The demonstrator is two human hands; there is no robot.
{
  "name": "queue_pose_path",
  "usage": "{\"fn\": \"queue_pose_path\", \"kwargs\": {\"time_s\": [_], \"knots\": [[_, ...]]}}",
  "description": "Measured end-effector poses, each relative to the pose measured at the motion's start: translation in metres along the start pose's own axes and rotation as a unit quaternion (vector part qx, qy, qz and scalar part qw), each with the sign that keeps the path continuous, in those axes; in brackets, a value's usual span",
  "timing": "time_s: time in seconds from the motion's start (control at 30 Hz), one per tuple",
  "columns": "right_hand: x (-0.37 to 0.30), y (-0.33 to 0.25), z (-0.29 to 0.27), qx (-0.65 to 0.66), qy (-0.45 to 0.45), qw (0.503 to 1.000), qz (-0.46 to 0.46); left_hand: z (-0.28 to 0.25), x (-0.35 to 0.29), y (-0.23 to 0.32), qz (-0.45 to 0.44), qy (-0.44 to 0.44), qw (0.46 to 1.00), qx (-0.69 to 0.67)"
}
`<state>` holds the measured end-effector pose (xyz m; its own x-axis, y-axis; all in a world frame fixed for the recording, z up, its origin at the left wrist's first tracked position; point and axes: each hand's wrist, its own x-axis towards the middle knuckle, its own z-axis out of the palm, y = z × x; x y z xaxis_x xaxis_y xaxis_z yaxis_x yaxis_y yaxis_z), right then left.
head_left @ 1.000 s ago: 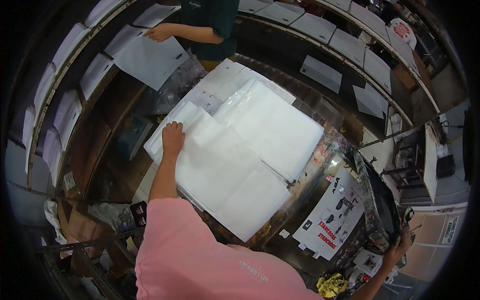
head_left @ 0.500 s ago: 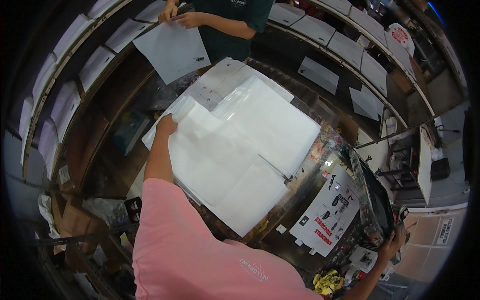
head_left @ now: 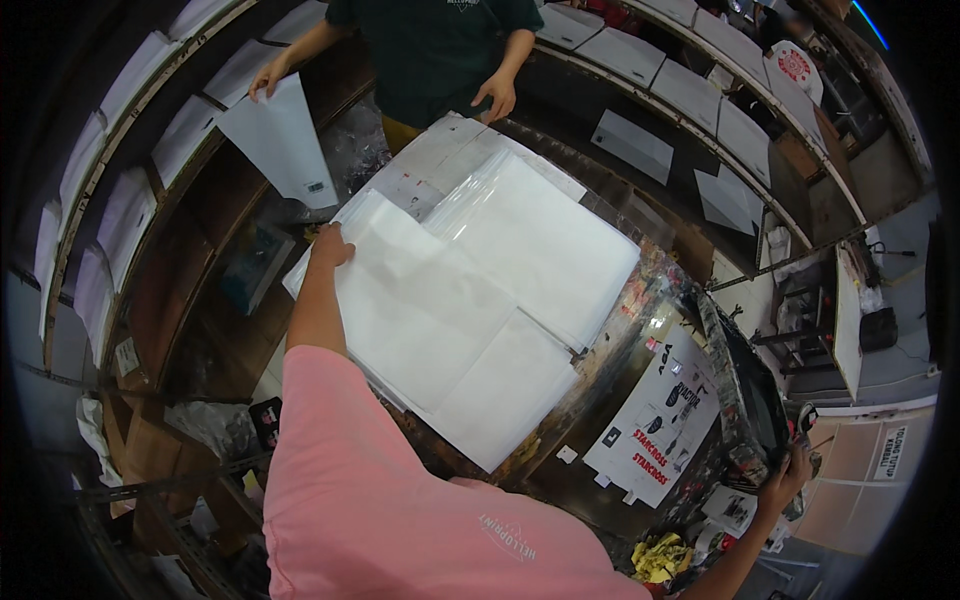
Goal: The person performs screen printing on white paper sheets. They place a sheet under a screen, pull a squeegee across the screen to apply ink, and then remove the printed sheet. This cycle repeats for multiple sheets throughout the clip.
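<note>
My left hand (head_left: 332,246) grips the far left edge of the top white sheet (head_left: 430,300), its fingers partly hidden at the edge. That sheet lies on a pile spread over the table, overlapping a second stack of glossy white sheets (head_left: 545,235) to its right. At the lower right, my right hand (head_left: 790,478) is closed round the near end of a tilted, ink-stained screen-printing frame (head_left: 745,385). Left of the frame, a white sheet with dark and red prints (head_left: 655,425) lies on the table.
Across the table, a co-worker (head_left: 430,50) holds a white sheet with a small dark print (head_left: 285,145) over the left side. Racks of white sheets (head_left: 625,55) curve around the far side and left. Crumpled yellow material (head_left: 660,558) sits by my right forearm.
The co-worker's sheet has swung left toward the rack, now held in one hand, while the other hand has dropped to the table's far edge. My hands have barely moved.
</note>
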<state>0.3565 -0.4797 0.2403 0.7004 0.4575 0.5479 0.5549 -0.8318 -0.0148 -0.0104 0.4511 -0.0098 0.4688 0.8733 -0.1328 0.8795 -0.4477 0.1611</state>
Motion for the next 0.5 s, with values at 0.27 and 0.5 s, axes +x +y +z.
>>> {"fn": "queue_pose_path", "kwargs": {"time_s": [0.27, 0.5], "knots": [[0.006, -0.022, -0.014, 0.062, -0.073, 0.994, 0.05, -0.011, -0.045, 0.049, 0.018, 0.084, 0.988, 0.131], [-0.007, 0.0, -0.002, -0.008, -0.001, 1.0, -0.006, -0.012, -0.084, 0.065, 0.04, 0.181, 0.978, 0.098]]}}
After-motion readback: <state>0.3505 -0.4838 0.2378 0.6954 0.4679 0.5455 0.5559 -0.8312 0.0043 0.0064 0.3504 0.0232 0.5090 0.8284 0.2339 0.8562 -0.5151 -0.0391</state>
